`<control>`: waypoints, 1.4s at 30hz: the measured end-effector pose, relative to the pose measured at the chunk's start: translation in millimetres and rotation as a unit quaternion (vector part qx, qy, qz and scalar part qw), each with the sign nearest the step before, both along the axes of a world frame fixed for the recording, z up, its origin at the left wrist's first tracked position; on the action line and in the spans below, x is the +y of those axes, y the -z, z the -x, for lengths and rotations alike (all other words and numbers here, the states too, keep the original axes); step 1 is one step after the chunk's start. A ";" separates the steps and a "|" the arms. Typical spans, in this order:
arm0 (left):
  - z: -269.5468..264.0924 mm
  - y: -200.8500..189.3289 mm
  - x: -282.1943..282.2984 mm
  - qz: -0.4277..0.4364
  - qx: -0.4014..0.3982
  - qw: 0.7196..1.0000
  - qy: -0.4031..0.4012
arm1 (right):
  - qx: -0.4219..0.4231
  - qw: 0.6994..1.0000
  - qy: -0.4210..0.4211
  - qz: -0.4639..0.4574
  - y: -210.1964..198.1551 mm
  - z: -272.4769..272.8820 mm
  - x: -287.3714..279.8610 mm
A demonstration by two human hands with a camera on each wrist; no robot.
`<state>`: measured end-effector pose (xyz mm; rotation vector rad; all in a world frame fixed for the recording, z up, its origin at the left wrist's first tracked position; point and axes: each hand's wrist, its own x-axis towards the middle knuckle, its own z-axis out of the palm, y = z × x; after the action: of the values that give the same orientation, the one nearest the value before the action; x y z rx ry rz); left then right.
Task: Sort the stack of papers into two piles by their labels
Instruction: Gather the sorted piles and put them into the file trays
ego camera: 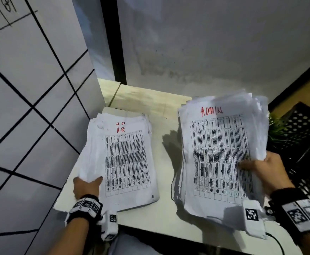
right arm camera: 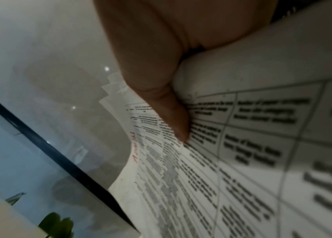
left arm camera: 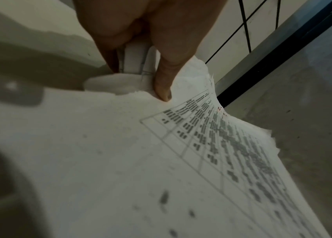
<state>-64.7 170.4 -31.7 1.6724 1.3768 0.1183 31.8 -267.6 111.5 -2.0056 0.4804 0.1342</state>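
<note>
Head view: two paper piles sit side by side on the pale bench [ego camera: 161, 216]. At about 9 o'clock lies the H.R pile [ego camera: 124, 159], its top sheet marked in red above a printed table. At about 3 o'clock is the ADMIN pile [ego camera: 220, 153], thicker and ragged-edged, its right side raised off the bench.

Left hand [ego camera: 87, 186] grips the near left corner of the H.R pile; in the left wrist view the fingers [left arm camera: 163, 77] curl round the lifted edge, pinching the sheets.

Right hand [ego camera: 266, 170] holds the right edge of the ADMIN pile, thumb on the top sheet; the right wrist view shows its fingers [right arm camera: 167, 104] pressed onto the printed table.

At 2 o'clock stands a black perforated crate [ego camera: 305, 144] with a green plant [ego camera: 277, 129] beside it. A tiled wall [ego camera: 30, 107] rises at 10 o'clock.
</note>
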 end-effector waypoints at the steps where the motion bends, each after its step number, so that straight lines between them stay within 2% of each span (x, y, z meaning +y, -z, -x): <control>1: -3.2 -3.4 -4.3 -0.026 -0.007 0.999 -0.019 | -0.011 1.000 0.001 -0.022 -0.9 2.0 -3.6; 3: -13.8 -21.4 -19.5 -0.115 -0.046 0.992 0.003 | -0.038 0.997 -0.004 -0.062 -6.1 6.7 -5.8; 4: -23.0 -34.6 -30.6 -0.144 -0.104 0.983 0.045 | -0.048 0.995 -0.014 -0.087 -11.6 9.3 -4.7; 5: -32.6 -50.9 -44.4 -0.118 -0.179 0.972 0.098 | -0.054 0.992 -0.028 -0.109 -14.8 10.3 -2.9; 6: -42.8 -66.8 -59.6 -0.051 -0.251 0.952 0.168 | -0.059 0.989 -0.040 -0.129 -21.4 12.0 0.0; 8: -63.7 -97.8 -90.0 0.131 -0.316 0.886 0.312 | -0.065 0.985 -0.041 -0.154 -27.9 12.7 2.0; 10: -84.5 -118.9 -116.7 0.229 -0.292 0.834 0.408 | -0.058 0.980 -0.055 -0.184 -35.3 11.7 9.5; 12: -96.5 -136.8 -145.5 0.276 -0.249 0.818 0.440 | -0.068 0.977 -0.070 -0.188 -35.0 11.6 12.8; 15: -103.4 -146.8 -179.1 0.318 -0.282 0.833 0.355 | -0.057 0.982 -0.059 -0.168 -40.0 12.8 14.3; 17: -104.1 -151.8 -190.5 0.299 -0.345 0.837 0.302 | -0.072 0.977 -0.100 -0.174 -51.9 14.5 19.1; 19: -104.9 -158.8 -195.1 0.259 -0.410 0.820 0.305 | -0.086 0.970 -0.131 -0.186 -54.0 16.1 21.3; 21: -104.6 -159.7 -196.6 0.226 -0.435 0.807 0.329 | -0.108 0.966 -0.078 -0.220 -36.6 12.4 20.5; 23: -102.6 -151.8 -195.6 0.206 -0.439 0.795 0.365 | -0.109 0.953 -0.015 -0.281 -15.2 10.6 21.0; 25: -98.4 -139.4 -193.3 0.219 -0.433 0.783 0.389 | -0.096 0.952 0.008 -0.289 1.0 14.1 29.7; 28: -100.3 -130.2 -195.6 0.214 -0.416 0.807 0.361 | -0.086 0.959 0.048 -0.266 14.5 15.7 41.8; 31: -106.7 -139.0 -197.9 0.215 -0.417 0.826 0.313 | -0.100 0.959 0.063 -0.258 10.2 7.8 45.1; 34: -108.3 -148.0 -190.8 0.235 -0.450 0.799 0.323 | -0.148 0.944 0.065 -0.287 -3.3 8.4 40.8; 36: -108.0 -144.0 -186.3 0.244 -0.437 0.788 0.358 | -0.146 0.943 0.053 -0.296 -0.8 12.5 39.2; 39: -110.5 -124.5 -191.0 0.236 -0.366 0.812 0.389 | -0.125 0.955 0.053 -0.263 19.3 15.4 45.6; 42: -112.0 -117.9 -192.0 0.231 -0.369 0.830 0.349 | -0.136 0.953 0.101 -0.252 22.9 9.4 45.7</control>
<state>47.3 -21.6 86.2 1.3797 0.1443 -0.0032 22.4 -221.9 88.5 -1.4374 0.4205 -0.1350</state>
